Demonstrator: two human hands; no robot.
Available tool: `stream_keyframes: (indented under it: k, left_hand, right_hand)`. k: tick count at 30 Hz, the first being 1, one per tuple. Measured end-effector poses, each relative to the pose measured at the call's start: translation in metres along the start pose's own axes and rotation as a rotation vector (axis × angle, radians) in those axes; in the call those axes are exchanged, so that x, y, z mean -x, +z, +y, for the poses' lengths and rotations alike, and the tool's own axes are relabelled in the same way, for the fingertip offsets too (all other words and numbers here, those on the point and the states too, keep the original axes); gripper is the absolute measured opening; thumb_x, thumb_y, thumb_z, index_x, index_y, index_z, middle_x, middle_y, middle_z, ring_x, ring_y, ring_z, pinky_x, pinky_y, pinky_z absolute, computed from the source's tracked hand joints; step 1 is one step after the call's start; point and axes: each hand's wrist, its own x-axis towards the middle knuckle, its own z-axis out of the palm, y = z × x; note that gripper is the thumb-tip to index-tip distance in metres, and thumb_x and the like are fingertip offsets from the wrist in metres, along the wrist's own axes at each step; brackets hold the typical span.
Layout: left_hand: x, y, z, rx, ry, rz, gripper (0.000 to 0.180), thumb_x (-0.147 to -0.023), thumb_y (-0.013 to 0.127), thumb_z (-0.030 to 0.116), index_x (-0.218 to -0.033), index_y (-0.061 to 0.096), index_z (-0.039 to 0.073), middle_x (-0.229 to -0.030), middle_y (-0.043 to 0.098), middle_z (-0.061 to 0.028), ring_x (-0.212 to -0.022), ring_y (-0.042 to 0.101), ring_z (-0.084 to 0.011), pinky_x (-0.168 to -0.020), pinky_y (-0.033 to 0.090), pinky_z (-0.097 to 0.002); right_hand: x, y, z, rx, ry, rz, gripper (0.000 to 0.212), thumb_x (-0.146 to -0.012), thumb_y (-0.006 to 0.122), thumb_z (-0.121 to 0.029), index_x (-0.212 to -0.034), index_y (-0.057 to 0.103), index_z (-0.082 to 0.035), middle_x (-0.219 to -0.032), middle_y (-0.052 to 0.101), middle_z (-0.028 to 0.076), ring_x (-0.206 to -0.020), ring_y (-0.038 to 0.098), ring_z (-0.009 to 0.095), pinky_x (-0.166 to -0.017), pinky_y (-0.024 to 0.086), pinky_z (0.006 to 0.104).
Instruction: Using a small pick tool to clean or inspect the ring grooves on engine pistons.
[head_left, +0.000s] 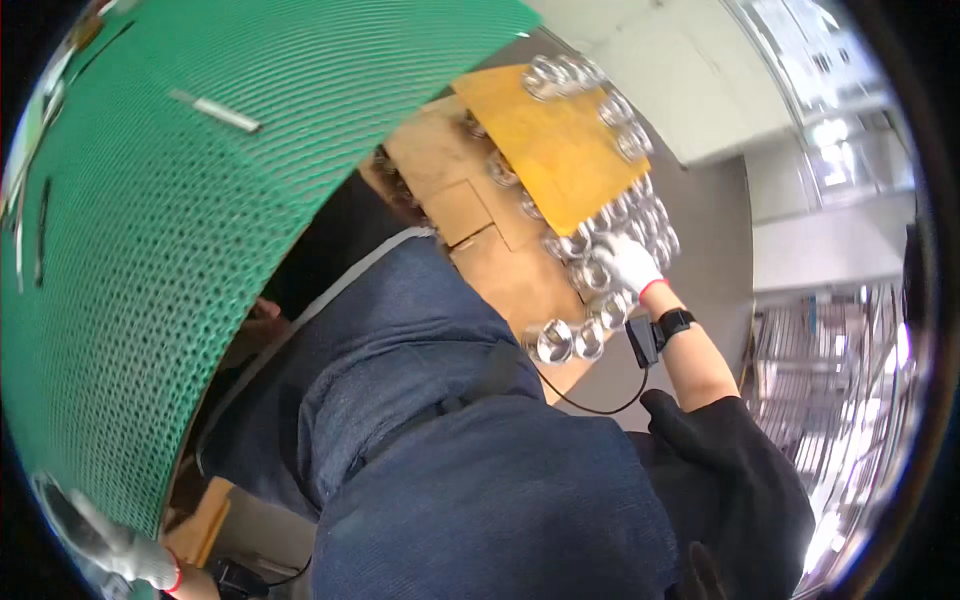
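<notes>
"So, where are our hands?"

"Our right hand (628, 262) reaches over the shiny metal parts (588, 276), its fingers partly bent; whether it grips one, we cannot tell. Our left hand (120, 545), well apart from it by the green mat (300, 130), is too blurred to read."

"And how do we manage this well?"

"We'd best take one part squarely by its rim, without knocking the neighbours crowded just beyond our right hand."

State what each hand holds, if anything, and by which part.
The right hand is at the shiny metal parts, any grip unclear. The left hand is blurred; its hold cannot be told.
</notes>
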Motion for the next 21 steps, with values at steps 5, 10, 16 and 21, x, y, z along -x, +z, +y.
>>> stream_keyframes:
  k: [5,10,16,21]
  left_hand:
    - [-0.080,0.063,0.145,0.416,0.279,-0.269,0.044,-0.093,0.058,0.006,-0.136,0.050,0.006,-0.145,0.045,-0.0178,-0.135,0.042,-0.0354,-0.112,0.036,-0.0490]
    - [-0.106,0.083,0.214,0.395,0.379,-0.585,0.045,-0.089,0.059,0.006,-0.133,0.050,0.002,-0.146,0.041,-0.0215,-0.136,0.038,-0.0403,-0.113,0.030,-0.0486]
    - [-0.099,0.103,0.214,0.402,0.329,-0.610,0.040,-0.090,0.050,0.008,-0.128,0.053,-0.003,-0.140,0.047,-0.0246,-0.131,0.045,-0.0392,-0.111,0.033,-0.0454]
    - [-0.098,0.098,0.213,0.329,0.270,-0.593,0.038,-0.090,0.046,0.007,-0.125,0.056,-0.004,-0.135,0.052,-0.0241,-0.127,0.049,-0.0371,-0.110,0.035,-0.0438]
  right_hand:
    - [0.117,0.179,0.124,-0.206,0.383,-0.424,0.046,-0.089,0.050,-0.038,-0.123,0.062,-0.009,-0.121,0.061,0.024,-0.114,0.057,0.039,-0.098,0.045,0.0440]
    - [0.147,0.250,0.067,-0.348,0.382,-0.515,0.053,-0.090,0.052,-0.041,-0.135,0.053,-0.014,-0.129,0.056,0.025,-0.118,0.054,0.040,-0.101,0.043,0.0456]
    - [0.085,0.303,0.096,-0.338,0.518,-0.067,0.079,-0.085,0.063,-0.048,-0.149,0.032,-0.016,-0.139,0.048,0.025,-0.125,0.049,0.041,-0.106,0.039,0.0446]
    - [0.028,0.297,0.104,-0.440,0.381,-0.382,0.092,-0.069,0.078,-0.050,-0.144,0.042,-0.011,-0.128,0.059,0.023,-0.120,0.056,0.037,-0.101,0.045,0.0403]
